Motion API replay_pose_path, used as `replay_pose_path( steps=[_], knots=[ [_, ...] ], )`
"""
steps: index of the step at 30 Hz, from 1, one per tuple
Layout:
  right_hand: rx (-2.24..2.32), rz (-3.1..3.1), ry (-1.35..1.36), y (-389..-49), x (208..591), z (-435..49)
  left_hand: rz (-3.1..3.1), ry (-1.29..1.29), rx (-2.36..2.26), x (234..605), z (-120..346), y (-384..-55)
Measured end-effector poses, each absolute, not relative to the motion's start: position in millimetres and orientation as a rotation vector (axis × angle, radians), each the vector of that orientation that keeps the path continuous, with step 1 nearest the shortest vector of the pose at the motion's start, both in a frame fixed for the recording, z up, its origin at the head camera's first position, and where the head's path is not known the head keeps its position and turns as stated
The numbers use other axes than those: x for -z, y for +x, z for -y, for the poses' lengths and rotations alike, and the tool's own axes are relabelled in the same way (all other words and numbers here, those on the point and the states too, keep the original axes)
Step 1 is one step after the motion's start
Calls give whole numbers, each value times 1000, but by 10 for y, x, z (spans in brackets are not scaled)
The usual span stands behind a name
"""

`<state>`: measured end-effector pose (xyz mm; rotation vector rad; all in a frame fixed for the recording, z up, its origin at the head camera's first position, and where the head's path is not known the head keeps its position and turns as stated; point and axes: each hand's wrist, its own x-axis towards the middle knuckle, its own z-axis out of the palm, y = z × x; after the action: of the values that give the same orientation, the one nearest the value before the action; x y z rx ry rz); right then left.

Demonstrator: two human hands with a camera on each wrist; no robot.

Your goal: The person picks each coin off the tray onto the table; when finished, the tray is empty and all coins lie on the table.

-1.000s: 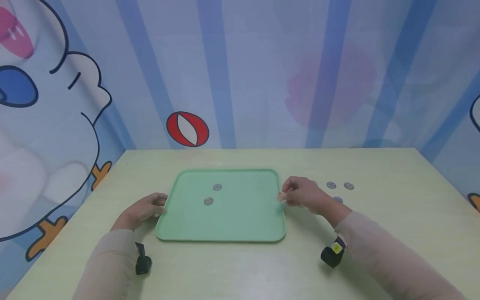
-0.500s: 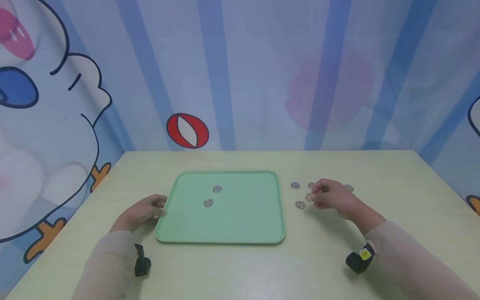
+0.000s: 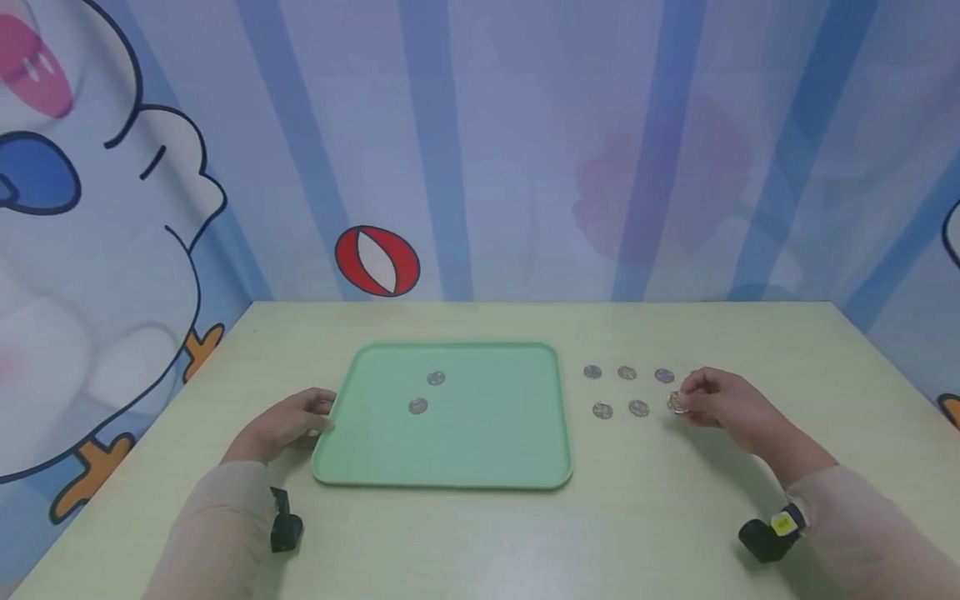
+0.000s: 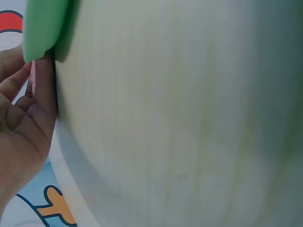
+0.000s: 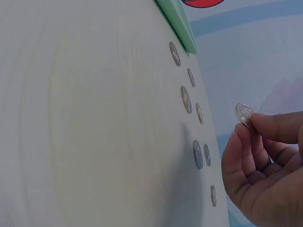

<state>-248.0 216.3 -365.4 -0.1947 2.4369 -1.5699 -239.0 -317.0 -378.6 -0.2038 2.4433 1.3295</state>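
A silver coin (image 5: 243,115) is pinched between the thumb and fingertips of my right hand (image 3: 738,408), which hovers above the table to the right of the tray. In the head view a green tray (image 3: 487,450) lies flat on the table, with two coins on it, a farther coin (image 3: 436,378) and a nearer coin (image 3: 417,406). My left hand (image 3: 283,423) rests on the table, its relaxed fingers and thumb touching the tray's left rim. The left wrist view shows those fingers (image 4: 45,87) against the rim, their tips partly hidden by it.
Several coins lie right of the tray in two rough rows, including a back-row coin (image 3: 592,372) and a front-row coin (image 3: 638,408). My right hand covers some in the head view. A pale table (image 3: 495,550) meets a cartoon-printed backdrop (image 3: 517,150) behind.
My right hand has moved right, from the tray's right rim past the loose coins, setting down coins in the front row on the way. The left hand stays at the tray.
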Motion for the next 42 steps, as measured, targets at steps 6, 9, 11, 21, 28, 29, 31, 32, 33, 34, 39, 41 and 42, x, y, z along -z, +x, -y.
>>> replay_pose_path(
  steps=[6,9,11,21,28,29,31,32,33,34,39,41,42],
  knots=[
    [1564,-2473,-150,-2484,3690,-2371,-2449,-203,-1323,3783,3156,-2395],
    [1544,-2489,-103,-2517,3692,-2439,-2452,-196,-1321,3772,3151,-2382],
    [1530,-2494,-70,-2540,3691,-2468,-2454,-191,-1322,3771,3150,-2378],
    [1302,-2622,-3,-2589,3759,-2574,-2456,-196,-1314,3790,3162,-2384],
    [1267,-2634,-31,-2622,3797,-2602,-2453,-192,-1324,3778,3164,-2378],
    [1248,-2644,-41,-2627,3797,-2598,-2452,-193,-1326,3776,3164,-2377],
    [1203,-2661,-52,-2639,3793,-2587,-2445,-193,-1333,3772,3166,-2375],
    [1184,-2668,-45,-2648,3794,-2577,-2442,-191,-1336,3770,3166,-2373],
    [1166,-2673,-38,-2657,3796,-2569,-2440,-191,-1338,3770,3168,-2372],
    [1149,-2678,-30,-2666,3798,-2561,-2437,-191,-1341,3771,3168,-2371],
    [1095,-2706,-18,-2691,3812,-2541,-2431,-191,-1341,3774,3165,-2372],
    [1088,-2719,-21,-2686,3809,-2538,-2433,-196,-1334,3774,3162,-2379],
    [1081,-2727,-19,-2681,3806,-2536,-2434,-202,-1332,3775,3161,-2383]
  ],
)
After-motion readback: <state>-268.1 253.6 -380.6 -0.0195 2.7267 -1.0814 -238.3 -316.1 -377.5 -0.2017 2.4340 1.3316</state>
